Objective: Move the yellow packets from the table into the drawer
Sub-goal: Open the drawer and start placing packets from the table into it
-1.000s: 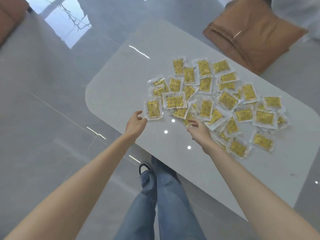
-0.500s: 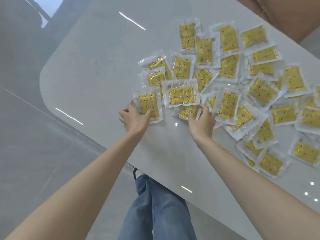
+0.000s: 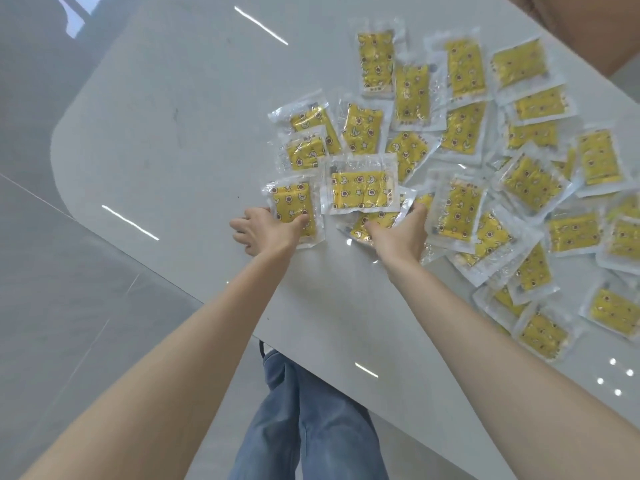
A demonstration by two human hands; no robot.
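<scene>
Yellow packets [image 3: 462, 69]: lying scattered on white table [image 3: 173, 133], at 12 to 3 o'clock from the hands.
Left hand [image 3: 268, 233]: pinching end packet [image 3: 292, 204] at 9 o'clock of the pile, thumb on top.
Right hand [image 3: 398, 233]: curling round near packet [image 3: 377, 220].

Count, yellow patterned packets in clear plastic wrap [image 3: 360, 185]: about 27, spread centre to far right; overlaps and right frame edge prevent exact figure. White glossy round-cornered table [image 3: 173, 133]: 1. Bare hands: 2, left hand [image 3: 266, 230], right hand [image 3: 398, 237]. Brown fabric cushion [image 3: 588, 22], far right: 1.

one head-worn view looks steeply down, close over the table [image 3: 180, 140] and both forearms.
</scene>
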